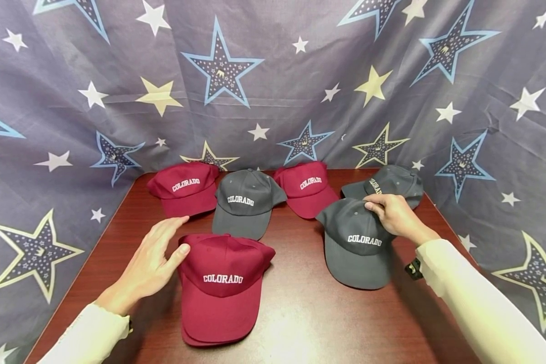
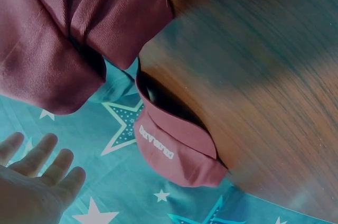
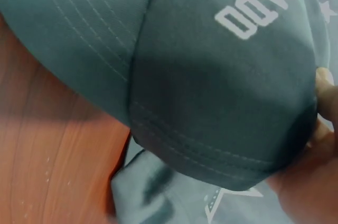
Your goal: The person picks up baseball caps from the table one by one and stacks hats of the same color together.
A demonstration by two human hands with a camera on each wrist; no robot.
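With thumb and fingers, my right hand [image 1: 398,215] pinches the crown of a dark grey baseball cap [image 1: 361,265] lettered COLORADO, its brim toward me. In the right wrist view the fingers [image 3: 325,102] grip the back of this cap [image 3: 222,86]. My left hand [image 1: 147,260] is spread with extended fingers beside a dark red baseball cap [image 1: 223,293] at the front, its thumb right at the crown's edge. A second brim edge shows just under this red cap's brim. In the left wrist view, the left hand [image 2: 45,176] appears with nothing in its fingers.
Along the table's back edge stand a red cap [image 1: 184,187], a grey cap [image 1: 245,199], another red cap [image 1: 307,187] and another grey cap [image 1: 400,179], partly behind my right hand. A star-patterned cloth [image 1: 273,65] hangs around the brown wooden table [image 1: 309,318].
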